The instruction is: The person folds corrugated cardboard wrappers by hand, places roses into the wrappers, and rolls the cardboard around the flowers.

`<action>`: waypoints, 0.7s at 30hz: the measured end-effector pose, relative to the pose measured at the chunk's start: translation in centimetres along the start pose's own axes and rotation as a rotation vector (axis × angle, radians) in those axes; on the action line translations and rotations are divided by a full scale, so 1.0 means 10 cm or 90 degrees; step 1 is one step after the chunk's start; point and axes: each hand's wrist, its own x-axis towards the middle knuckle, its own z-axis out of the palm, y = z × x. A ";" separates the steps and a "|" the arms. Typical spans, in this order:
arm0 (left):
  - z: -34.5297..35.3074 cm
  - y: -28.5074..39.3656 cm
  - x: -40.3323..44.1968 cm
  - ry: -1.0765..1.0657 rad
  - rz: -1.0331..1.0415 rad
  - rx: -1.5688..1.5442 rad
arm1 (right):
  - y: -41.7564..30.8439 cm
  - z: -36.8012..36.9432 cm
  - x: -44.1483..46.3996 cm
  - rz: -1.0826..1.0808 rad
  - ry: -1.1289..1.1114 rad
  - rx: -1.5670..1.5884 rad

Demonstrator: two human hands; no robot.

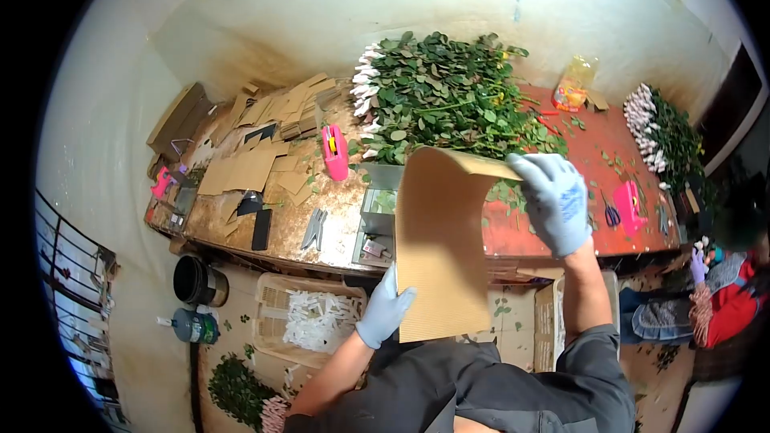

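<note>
A sheet of ribbed brown corrugated cardboard (443,248) is held up in front of my body, its upper end curling over to the right. My right hand (553,200), in a pale grey-blue glove, pinches the sheet's upper right corner. Lower down, my left hand (385,309) in a matching glove grips the left edge, thumb across the front and fingers partly hidden. Behind the sheet, a big pile of pale pink roses (449,92) with leafy green stems lies on the table.
A pink tape dispenser (334,152), a grey stapler-like tool (314,228) and cut cardboard pieces (241,168) lie on the table (204,228). To the right are scissors (611,212) and another pink dispenser (630,207). A crate (269,325) stands below; a co-worker (698,313) is at far right.
</note>
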 end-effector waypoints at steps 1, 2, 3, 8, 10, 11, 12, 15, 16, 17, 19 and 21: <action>-0.01 0.04 0.09 -0.012 -0.003 -0.063 | -0.05 0.12 0.12 -0.016 -0.027 -0.010; -0.01 0.08 0.19 -0.026 -0.005 -0.126 | -0.08 0.24 0.21 -0.030 -0.055 -0.022; 0.00 0.13 0.28 -0.012 0.005 -0.163 | -0.09 0.38 0.30 -0.044 -0.100 -0.032; -0.26 0.18 0.64 0.021 -0.028 -0.229 | -0.03 1.20 0.63 -0.044 -0.326 0.077; -0.55 0.22 0.83 -0.035 -0.034 -0.025 | -0.04 1.48 0.81 0.009 -0.446 0.130; -0.70 0.28 0.90 -0.091 -0.025 -0.054 | -0.02 1.70 0.86 0.023 -0.447 0.122; -0.88 0.23 1.01 -0.120 0.061 0.023 | 0.01 1.96 0.88 0.035 -0.453 0.145; -1.32 0.21 1.20 -0.205 -0.137 -0.351 | -0.01 2.62 0.94 0.100 -0.500 0.145; -1.53 0.05 1.30 -0.211 -0.133 -0.363 | -0.03 2.80 0.94 0.117 -0.510 0.138; -1.74 -0.07 1.37 -0.256 -0.117 -0.403 | -0.08 2.98 0.93 0.128 -0.516 0.140; -2.08 -0.24 1.52 -0.296 -0.069 -0.423 | -0.16 3.28 0.87 0.143 -0.506 0.090; -2.29 -0.36 1.64 -0.275 -0.089 -0.359 | -0.28 3.44 0.83 0.157 -0.506 0.081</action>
